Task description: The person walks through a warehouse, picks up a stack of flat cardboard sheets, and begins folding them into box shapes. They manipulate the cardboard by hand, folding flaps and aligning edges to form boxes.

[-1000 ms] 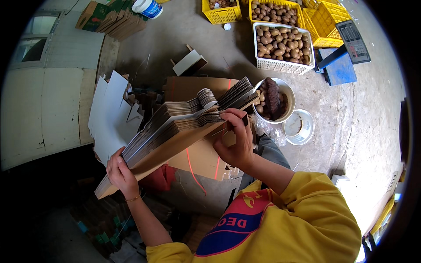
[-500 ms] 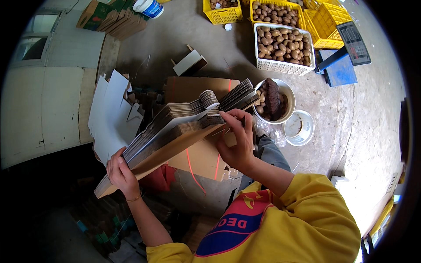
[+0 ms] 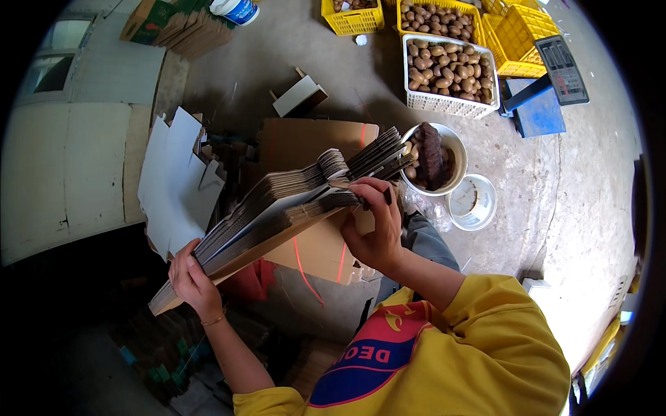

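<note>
A thick stack of flattened cardboard boxes (image 3: 277, 220) is held tilted in front of me, its layered edges facing up. Around its lower left end my left hand (image 3: 195, 281) is closed, thumb on the near side. At the upper right end my right hand (image 3: 375, 225) pinches some of the sheets by their notched edges, with the fingers bent. One pale sheet (image 3: 281, 206) shows between the brown layers. Beneath the stack lies another pile of flat brown cardboard (image 3: 316, 260) with orange-red strapping. The lower edge of the held stack hides part of that pile.
Beside the stack are white cardboard sheets (image 3: 173, 184). To the right stand a bucket (image 3: 458, 149) holding brown fruit and a dark object, and a smaller basin (image 3: 490, 215). Farther off are a white crate (image 3: 447, 105) of brown oval fruit, yellow crates (image 3: 357, 22) and a scale (image 3: 538, 111).
My right fingers have shifted slightly along the notched edges, and the sheets there have moved a little. The left hand keeps its hold, nearly unmoved.
</note>
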The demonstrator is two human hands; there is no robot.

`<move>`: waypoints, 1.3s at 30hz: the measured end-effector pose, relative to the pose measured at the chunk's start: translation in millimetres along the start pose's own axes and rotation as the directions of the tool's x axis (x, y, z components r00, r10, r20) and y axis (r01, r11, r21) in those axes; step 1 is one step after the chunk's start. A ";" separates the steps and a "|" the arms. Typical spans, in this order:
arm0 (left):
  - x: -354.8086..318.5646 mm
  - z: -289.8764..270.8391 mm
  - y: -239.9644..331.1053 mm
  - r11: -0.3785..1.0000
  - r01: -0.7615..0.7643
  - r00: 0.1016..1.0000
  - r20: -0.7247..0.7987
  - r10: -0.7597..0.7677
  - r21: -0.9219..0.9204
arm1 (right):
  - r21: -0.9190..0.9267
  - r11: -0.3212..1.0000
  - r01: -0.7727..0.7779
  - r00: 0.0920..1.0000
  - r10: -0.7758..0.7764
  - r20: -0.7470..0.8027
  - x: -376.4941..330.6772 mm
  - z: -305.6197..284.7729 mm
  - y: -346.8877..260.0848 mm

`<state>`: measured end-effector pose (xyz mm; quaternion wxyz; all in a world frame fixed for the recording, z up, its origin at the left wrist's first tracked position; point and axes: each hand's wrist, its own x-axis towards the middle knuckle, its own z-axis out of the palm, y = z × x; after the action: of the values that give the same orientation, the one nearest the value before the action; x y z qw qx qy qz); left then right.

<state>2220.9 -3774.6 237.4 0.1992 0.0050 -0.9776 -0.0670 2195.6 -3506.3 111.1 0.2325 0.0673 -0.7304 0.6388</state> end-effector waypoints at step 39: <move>-1.7 -1.2 5.0 1.000 0.006 1.000 0.003 -0.005 -0.014 | -0.056 0.998 0.042 0.999 -0.041 0.010 2.1 -1.2 2.0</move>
<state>2223.0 -3769.8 238.5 0.1977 0.0063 -0.9774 -0.0744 2193.2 -3504.3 110.2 0.2442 0.0788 -0.7476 0.6126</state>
